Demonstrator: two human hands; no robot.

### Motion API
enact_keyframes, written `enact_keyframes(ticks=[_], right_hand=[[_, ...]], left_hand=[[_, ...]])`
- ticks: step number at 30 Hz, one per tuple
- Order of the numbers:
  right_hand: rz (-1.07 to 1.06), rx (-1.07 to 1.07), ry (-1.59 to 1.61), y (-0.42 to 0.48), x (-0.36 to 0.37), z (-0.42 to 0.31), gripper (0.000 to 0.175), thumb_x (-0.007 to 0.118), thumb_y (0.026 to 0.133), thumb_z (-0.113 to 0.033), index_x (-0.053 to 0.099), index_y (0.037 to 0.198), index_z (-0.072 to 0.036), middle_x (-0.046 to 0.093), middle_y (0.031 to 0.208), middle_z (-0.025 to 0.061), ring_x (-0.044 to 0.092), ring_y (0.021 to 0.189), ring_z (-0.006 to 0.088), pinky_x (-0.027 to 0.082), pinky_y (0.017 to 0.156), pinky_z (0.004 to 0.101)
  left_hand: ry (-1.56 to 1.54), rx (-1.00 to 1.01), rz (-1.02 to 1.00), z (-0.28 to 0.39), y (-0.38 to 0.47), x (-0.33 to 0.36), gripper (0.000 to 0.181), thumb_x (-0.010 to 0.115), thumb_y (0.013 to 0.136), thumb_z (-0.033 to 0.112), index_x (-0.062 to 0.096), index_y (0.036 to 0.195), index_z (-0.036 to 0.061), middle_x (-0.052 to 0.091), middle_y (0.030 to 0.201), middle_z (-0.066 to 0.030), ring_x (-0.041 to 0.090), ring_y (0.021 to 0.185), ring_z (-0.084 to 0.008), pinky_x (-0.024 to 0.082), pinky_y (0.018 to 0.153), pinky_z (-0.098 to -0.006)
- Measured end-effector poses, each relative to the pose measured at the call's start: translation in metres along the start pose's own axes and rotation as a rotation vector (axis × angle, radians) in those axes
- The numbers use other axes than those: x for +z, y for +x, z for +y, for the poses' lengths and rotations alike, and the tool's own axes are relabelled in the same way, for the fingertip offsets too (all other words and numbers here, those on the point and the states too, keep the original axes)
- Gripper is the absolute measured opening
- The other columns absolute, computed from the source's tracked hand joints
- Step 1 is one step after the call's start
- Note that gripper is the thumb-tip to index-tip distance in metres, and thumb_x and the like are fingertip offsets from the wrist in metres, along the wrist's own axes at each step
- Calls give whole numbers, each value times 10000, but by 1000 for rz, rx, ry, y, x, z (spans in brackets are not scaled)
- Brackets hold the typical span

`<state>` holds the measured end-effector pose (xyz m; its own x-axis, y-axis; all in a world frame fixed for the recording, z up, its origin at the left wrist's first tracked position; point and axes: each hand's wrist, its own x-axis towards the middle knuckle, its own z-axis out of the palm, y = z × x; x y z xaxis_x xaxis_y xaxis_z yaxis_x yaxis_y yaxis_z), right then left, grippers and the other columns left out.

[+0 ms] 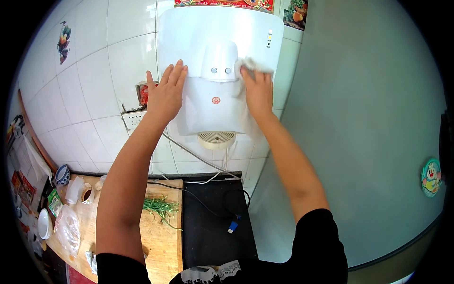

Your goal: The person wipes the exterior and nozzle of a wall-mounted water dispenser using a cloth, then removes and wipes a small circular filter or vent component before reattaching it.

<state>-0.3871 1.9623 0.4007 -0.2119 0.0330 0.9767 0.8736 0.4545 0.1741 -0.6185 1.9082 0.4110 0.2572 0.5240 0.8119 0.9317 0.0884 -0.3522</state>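
Note:
A white wall-mounted water dispenser hangs on the tiled wall, with two round buttons on its spout housing and a round drip tray at its foot. My left hand rests against the dispenser's left side, fingers spread, holding nothing. On the right side of the dispenser, my right hand presses a whitish cloth to the front, just right of the buttons. The cloth looks slightly blurred and is partly hidden by the fingers.
A wall socket sits left of the dispenser, and cables hang below. A wooden board with green stems, a plastic bag and bowls lies at lower left, beside a black countertop. A large grey-green panel stands at right.

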Motion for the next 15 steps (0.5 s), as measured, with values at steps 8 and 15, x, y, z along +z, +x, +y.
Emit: enact_keyframes(ticks=[8, 15], right_hand=[[-186, 175, 156, -21, -12, -5, 304, 502, 813, -99, 553, 1111, -129, 493, 1144, 63, 447, 1030, 257, 388, 860, 335], [-246, 1096, 1549, -41, -85, -31, 379, 391, 849, -18, 430, 1225, -45, 527, 1124, 97, 549, 963, 225, 450, 829, 318]], left_hand=[[-2, 9, -4, -4, 0, -7, 755, 636, 673, 103, 261, 1327, 150, 209, 1402, 17, 258, 1267, -161, 226, 966, -597], [-338, 50, -290, 17, -31, -27, 679, 619, 736, 230, 285, 1304, 68, 297, 1357, -118, 336, 1218, -242, 263, 980, -521]])
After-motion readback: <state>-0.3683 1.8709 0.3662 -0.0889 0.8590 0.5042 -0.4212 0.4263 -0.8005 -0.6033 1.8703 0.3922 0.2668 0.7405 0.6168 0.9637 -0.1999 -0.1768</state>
